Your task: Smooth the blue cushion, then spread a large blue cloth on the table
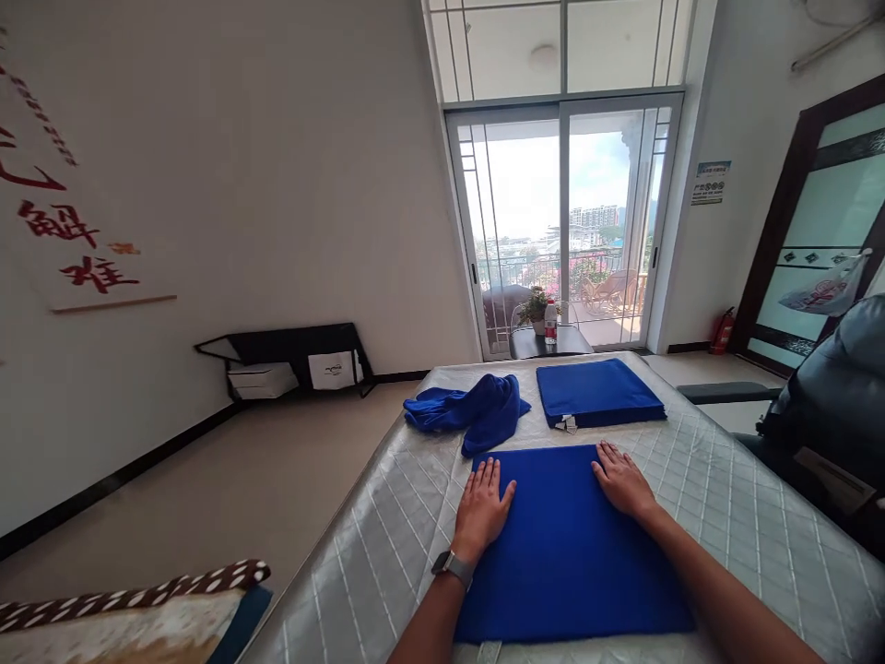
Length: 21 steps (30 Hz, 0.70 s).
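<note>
A blue cloth (567, 553), spread flat in a near-square, lies in front of me on a silvery quilted surface (373, 526). My left hand (482, 507) rests palm down on its far left edge, fingers stretched out; a watch is on that wrist. On the far right corner my right hand (622, 478) lies flat too, fingers extended. Just beyond, a crumpled blue cloth (477, 410) sits at the left. To its right is a neat stack of folded blue cloths (598, 392) with white tags at the near edge.
Past the far edge stands a small black table (553, 342) with a plant (535, 307) and a bottle (550, 323). A dark chair (840, 387) is at the right. A patterned cloth (159, 609) shows low at the left. A black rack (297, 360) holds white boxes by the wall.
</note>
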Each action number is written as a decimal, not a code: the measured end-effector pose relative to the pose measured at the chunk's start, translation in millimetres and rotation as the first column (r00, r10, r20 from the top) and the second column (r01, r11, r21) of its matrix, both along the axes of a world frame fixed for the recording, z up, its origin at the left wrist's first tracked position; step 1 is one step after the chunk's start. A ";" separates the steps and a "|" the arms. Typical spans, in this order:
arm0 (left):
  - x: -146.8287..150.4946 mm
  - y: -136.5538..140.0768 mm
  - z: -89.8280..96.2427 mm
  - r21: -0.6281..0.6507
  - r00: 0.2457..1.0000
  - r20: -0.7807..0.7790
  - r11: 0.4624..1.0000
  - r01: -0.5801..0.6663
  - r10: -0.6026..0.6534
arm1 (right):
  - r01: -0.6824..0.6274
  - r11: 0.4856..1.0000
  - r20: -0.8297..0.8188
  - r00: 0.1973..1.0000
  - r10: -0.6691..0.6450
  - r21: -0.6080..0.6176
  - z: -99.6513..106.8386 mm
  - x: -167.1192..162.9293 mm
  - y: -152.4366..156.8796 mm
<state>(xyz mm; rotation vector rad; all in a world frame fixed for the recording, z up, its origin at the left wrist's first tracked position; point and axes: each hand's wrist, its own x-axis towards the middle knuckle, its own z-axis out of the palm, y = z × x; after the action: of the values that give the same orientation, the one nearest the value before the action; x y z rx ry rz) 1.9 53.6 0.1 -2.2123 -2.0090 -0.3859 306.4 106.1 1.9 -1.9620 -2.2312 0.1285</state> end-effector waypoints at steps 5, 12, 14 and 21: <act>1.2 2.8 -3.9 -0.027 0.997 -0.082 1.000 0.009 -0.011 | -0.027 0.999 -0.023 0.999 0.026 -0.047 6.0 10.0 -4.5; 7.2 9.8 -2.3 -0.101 0.981 -0.192 0.995 -0.016 -0.004 | -0.032 0.999 -0.066 0.997 0.031 -0.014 8.3 16.2 -11.9; 25.1 14.2 2.5 -0.090 0.981 -0.192 0.996 -0.001 -0.017 | -0.036 0.999 -0.080 0.996 0.036 -0.005 8.8 16.2 -12.6; 165.2 39.8 9.5 -0.035 0.946 -0.024 0.946 0.322 -0.323 | -0.046 0.998 -0.073 0.996 0.048 0.030 4.0 19.6 -12.3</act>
<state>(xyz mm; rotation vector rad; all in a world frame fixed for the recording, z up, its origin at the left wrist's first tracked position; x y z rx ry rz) 167.1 93.3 9.6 -2.5547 -1.6463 -0.3540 326.0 93.8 5.9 -1.8595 -2.2210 0.1710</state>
